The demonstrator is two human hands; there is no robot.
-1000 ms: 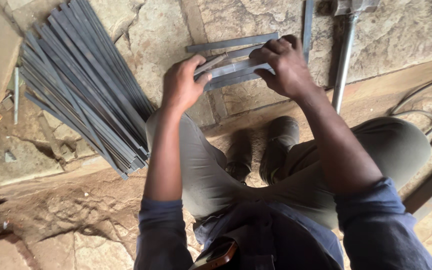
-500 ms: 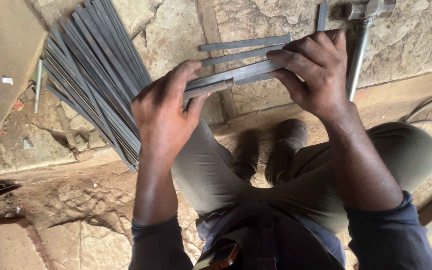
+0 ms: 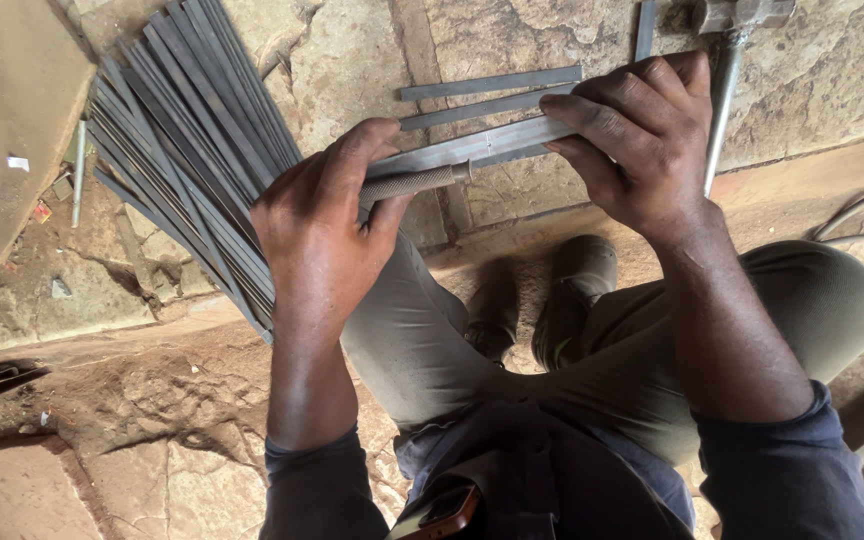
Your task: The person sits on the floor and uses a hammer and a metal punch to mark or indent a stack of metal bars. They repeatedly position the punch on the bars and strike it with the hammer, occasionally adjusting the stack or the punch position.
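Observation:
My left hand [image 3: 324,228] grips a thin knurled metal rod [image 3: 414,182] and the near end of a flat grey metal strip [image 3: 472,148]. My right hand [image 3: 640,135] closes over the strip's far end. The strip is held level above my knees. Two more flat strips [image 3: 492,93] lie on the stone floor just beyond it. A fanned bundle of several long grey strips [image 3: 187,135] lies on the floor, touching the left side of my left hand.
A hammer with a metal handle [image 3: 724,95] lies on the stone at the upper right. A wooden board [image 3: 7,110] sits at the upper left. Cables [image 3: 857,215] run along the right edge. My shoes [image 3: 572,290] rest on the floor below the strip.
Both hands have come up and toward me with the strip. My left hand has closed around the strip's end and the knurled rod, which now shows between its fingers.

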